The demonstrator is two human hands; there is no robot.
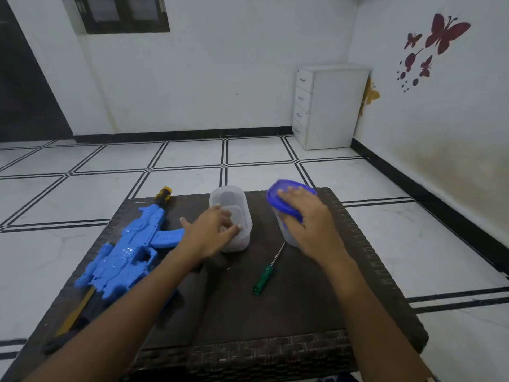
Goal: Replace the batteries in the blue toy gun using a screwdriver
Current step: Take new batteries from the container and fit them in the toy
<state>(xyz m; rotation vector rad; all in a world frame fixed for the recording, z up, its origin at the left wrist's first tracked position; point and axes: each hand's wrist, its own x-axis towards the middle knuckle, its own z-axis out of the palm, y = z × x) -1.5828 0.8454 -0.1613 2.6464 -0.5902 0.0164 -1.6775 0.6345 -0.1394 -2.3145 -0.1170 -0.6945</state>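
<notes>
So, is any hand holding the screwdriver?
No, the screwdriver lies on the table; left hand at the open tub, right hand on the blue lid.

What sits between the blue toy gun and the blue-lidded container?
In the head view, an open clear container stands there, with the left hand at its rim.

On the counter point(316, 299), the toy gun point(124, 255) lies left, the open container point(234, 213) centre, the lidded container point(289, 205) right, the screwdriver point(265, 277) nearer.
</notes>
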